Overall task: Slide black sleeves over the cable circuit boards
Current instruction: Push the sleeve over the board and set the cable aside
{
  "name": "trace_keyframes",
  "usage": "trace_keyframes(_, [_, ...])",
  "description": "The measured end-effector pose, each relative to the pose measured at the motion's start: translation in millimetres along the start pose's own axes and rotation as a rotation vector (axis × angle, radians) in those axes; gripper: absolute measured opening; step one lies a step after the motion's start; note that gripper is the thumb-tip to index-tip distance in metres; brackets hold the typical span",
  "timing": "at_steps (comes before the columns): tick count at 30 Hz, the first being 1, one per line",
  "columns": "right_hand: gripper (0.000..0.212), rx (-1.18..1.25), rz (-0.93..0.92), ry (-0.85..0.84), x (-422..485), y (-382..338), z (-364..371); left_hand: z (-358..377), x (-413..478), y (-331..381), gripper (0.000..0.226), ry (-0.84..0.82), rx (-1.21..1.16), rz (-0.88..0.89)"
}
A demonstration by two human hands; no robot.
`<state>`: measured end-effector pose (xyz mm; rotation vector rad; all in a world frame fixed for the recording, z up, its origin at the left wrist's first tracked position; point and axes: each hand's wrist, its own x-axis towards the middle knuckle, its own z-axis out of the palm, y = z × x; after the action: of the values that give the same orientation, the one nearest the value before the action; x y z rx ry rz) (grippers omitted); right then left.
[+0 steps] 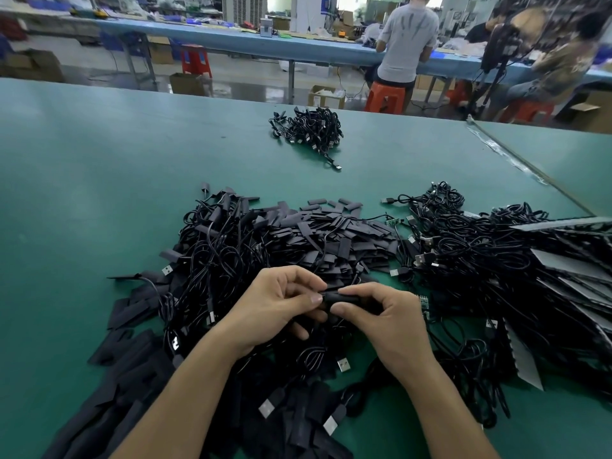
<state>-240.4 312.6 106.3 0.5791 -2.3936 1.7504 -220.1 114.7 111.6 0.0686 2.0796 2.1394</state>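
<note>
- The black sleeve point(342, 298) lies with its long axis left to right, pinched between both hands just above the near cable tangle on the green surface point(99, 193).
- The right hand point(390, 323) has its grip clenched on the sleeve's right part, thumb below and forefinger on top.
- The left hand point(281, 306) meets the sleeve's left end, its grip closed there; whether it pinches the sleeve mouth or a board going in is hidden by the fingers.
- So the sleeve sits between the two grips, slightly nearer the right hand; any sliding would likely run along that left-right axis.
- Loose sleeves point(331, 226) are heaped just beyond the hands; bare green boards point(392, 221) show at the far right of that heap.
</note>
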Motion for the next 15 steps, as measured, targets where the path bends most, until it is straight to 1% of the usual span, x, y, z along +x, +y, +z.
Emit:
trace_keyframes(4, [0.024, -0.013, -0.007, -0.032, -0.3, 0.1, 0.1, 0.2, -0.9, -0.6, 0.009, -0.004, 0.024, 0.012])
trace_keyframes(7, [0.020, -0.005, 0.007, -0.048, -0.8, -0.3, -0.4, 0.8, -1.4, -1.4, 0.008, -0.010, 0.040, 0.019])
trace_keyframes(9, [0.021, -0.018, 0.006, -0.049, -1.2, -0.5, -0.6, 1.3, -1.4, -1.6, 0.008, -0.012, 0.044, 0.022])
trace_keyframes(12, [0.032, -0.005, 0.004, -0.015, -1.8, -1.1, -0.8, 1.8, -1.0, -1.3, 0.007, -0.002, 0.051, 0.030])
trace_keyframes(15, [0.033, 0.064, 0.014, 0.007, -0.9, 0.5, -1.9, 2.4, -0.5, -1.0, 0.007, 0.014, 0.043, 0.031])
